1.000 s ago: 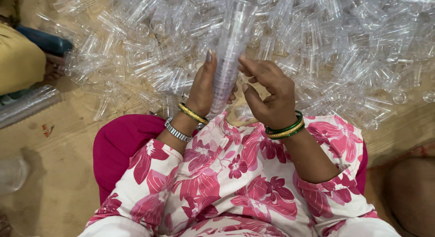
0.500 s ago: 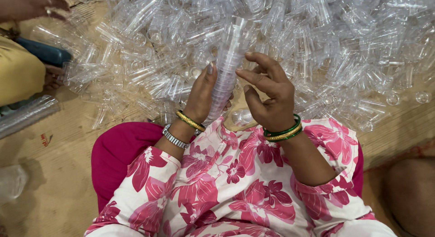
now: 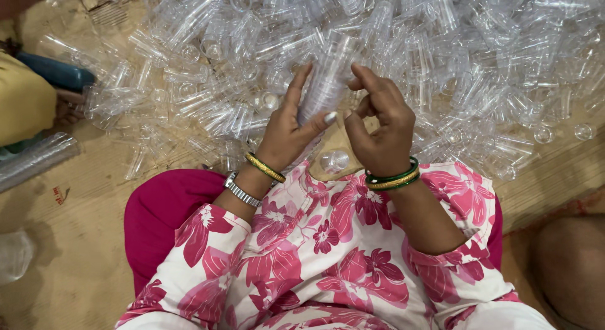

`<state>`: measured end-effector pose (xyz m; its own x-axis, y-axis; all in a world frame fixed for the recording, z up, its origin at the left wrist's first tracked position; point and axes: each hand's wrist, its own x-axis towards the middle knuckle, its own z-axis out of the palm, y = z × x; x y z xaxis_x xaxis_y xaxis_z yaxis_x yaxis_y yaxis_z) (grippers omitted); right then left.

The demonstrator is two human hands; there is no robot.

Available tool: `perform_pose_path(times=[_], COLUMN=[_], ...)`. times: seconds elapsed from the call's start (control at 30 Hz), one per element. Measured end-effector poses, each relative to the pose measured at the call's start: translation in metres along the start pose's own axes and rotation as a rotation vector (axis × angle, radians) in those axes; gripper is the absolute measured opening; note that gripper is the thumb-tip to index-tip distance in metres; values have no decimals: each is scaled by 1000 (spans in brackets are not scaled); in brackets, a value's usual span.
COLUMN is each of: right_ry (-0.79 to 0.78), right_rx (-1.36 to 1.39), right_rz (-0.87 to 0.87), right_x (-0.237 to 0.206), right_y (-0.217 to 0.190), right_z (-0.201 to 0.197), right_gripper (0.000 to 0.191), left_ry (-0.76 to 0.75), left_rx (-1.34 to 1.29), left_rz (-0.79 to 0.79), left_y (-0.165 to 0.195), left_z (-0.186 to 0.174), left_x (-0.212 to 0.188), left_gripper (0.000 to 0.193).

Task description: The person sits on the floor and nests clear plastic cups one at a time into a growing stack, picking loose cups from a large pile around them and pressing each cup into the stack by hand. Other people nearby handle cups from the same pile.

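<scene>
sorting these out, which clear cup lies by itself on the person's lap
The single clear cup on its side just below both hands, on the tan patch, apart from the big heap beyond.

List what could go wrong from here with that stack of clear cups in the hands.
1. The stack of clear cups is tall and tilted, gripped only at its lower part by the left hand; its free top could bend apart or slide off.
2. The right hand touches it only with its fingertips, so a slip might drop the stack into the pile of loose cups.
3. A single cup lying by the lap could be crushed or knocked away.
</scene>
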<state>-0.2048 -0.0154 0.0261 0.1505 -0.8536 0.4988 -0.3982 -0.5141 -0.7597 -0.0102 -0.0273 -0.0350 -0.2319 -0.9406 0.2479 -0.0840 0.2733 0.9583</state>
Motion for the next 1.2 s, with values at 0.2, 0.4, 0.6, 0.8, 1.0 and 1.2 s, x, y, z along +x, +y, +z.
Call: perform_pose_path(times=[0.2,0.4,0.6,0.8,1.0,1.2], right_ry=[3,-6,80,-10,25,339], right_rx=[176,235,169,280,566,703], right_rz=[93,140,24,154,249,296], right_x=[-2,-1,9,11,11,17], right_y=[18,16,3,19,49,91], right_z=[1,-1,-9,-22,-26,-50], right_gripper=[49,39,11,13,41,39], left_ry=[-23,-81,-139,-249,-276,-226], left_rx=[147,156,83,-19,-8,-7], left_rz=[136,61,100,42,55,121], left_y=[8,12,22,16,5,12], left_z=[-2,-3,-5,-5,-6,-13], left_x=[0,-3,-7,-12,-11,-15], left_gripper=[103,111,108,95,95,90])
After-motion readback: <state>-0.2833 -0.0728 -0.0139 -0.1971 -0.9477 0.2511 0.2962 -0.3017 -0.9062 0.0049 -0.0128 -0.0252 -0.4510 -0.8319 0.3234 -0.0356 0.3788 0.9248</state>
